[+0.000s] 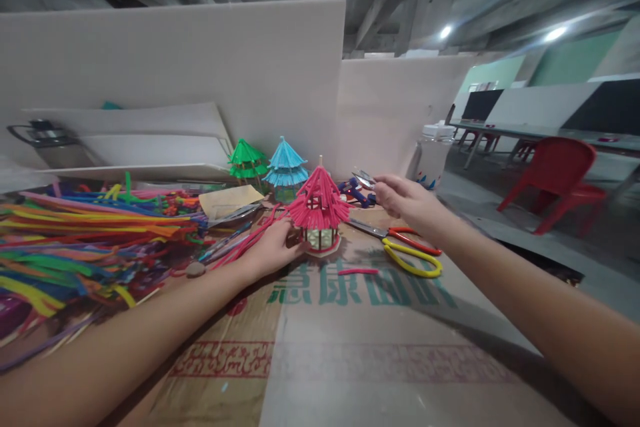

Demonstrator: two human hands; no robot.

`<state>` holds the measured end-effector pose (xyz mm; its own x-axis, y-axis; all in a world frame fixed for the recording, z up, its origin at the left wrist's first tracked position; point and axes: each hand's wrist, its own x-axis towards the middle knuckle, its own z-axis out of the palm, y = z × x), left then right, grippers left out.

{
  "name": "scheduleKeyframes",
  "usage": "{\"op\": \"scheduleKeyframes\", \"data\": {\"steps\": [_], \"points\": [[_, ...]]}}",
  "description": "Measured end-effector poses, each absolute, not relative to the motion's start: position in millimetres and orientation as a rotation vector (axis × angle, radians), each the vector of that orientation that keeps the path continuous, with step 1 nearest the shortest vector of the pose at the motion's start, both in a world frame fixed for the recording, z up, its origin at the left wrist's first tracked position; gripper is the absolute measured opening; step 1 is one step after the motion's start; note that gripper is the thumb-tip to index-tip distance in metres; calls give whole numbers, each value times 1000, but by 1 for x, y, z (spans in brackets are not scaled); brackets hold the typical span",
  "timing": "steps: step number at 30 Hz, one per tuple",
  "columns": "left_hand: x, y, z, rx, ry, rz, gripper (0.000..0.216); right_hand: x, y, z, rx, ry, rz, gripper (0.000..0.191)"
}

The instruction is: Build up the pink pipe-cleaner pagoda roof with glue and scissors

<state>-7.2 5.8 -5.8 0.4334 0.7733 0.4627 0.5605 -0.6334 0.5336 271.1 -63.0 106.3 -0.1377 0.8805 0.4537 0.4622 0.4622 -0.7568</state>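
A small model pavilion (320, 203) with a pink two-tiered roof of pipe cleaners stands upright on the cardboard. My left hand (277, 247) is at its left side, thumb and fingers closed around the edge of its base. To the right and a little above the table, my right hand (397, 197) pinches a small silver metal tool (364, 179), whose exact kind I cannot make out. Below that hand lie large scissors (413, 257) with one yellow and one orange-red handle. A short pink pipe-cleaner piece (359, 271) rests in front of the pavilion.
Green (247, 160) and blue (286, 170) model pavilions stand behind. Many coloured pipe cleaners (100, 233) are heaped at left, near a tan paper piece (230, 200). A dark blue object (357, 193) lies behind the scissors. A clear container (433, 153) stands right; white boards (175, 80) rise behind.
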Motion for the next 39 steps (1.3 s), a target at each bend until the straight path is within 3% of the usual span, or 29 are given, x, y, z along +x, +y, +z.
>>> {"op": "scheduleKeyframes", "data": {"steps": [4, 10, 17, 39], "points": [[-3, 1, 2, 2546, 1192, 889, 26, 267, -66, 104, -1218, -1828, 282, 46], [0, -6, 5, 2526, 1191, 896, 21, 265, -72, 100, -1265, -2064, -178, 31], [-3, -8, 2, 2531, 1099, 944, 34, 275, -62, 88, -994, -2224, -904, 26], [0, -15, 14, 2632, 1054, 1011, 33, 271, -66, 88, -976, -2212, -1054, 29]]}}
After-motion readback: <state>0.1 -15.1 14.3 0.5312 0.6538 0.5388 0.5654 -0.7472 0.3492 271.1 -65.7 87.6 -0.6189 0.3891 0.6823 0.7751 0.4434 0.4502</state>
